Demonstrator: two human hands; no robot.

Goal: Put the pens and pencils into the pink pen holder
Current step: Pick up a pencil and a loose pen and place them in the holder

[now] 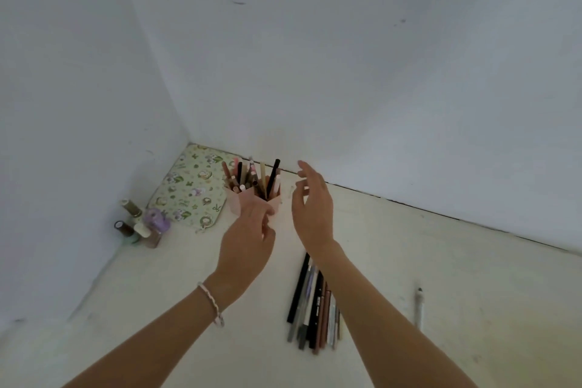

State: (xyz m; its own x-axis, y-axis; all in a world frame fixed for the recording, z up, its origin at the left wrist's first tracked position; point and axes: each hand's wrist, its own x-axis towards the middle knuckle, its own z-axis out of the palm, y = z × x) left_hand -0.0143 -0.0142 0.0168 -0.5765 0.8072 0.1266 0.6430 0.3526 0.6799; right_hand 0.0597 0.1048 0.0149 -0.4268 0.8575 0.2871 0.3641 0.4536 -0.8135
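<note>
The pink plastic pen holder (252,202), its pens upright and fanned, stands near the corner of the white surface (441,261), left hand (248,230) touching it, right hand (311,201) empty, fingers spread, beside it; loose pens (315,302) lie lengthwise nearer.

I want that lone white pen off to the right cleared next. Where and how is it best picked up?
Pinch the white pen mid-barrel from above with the right hand, fingers on its two long sides. It lies flat on the table, pointing roughly away from the person and apart from the pile, so nothing crowds either side.
</note>
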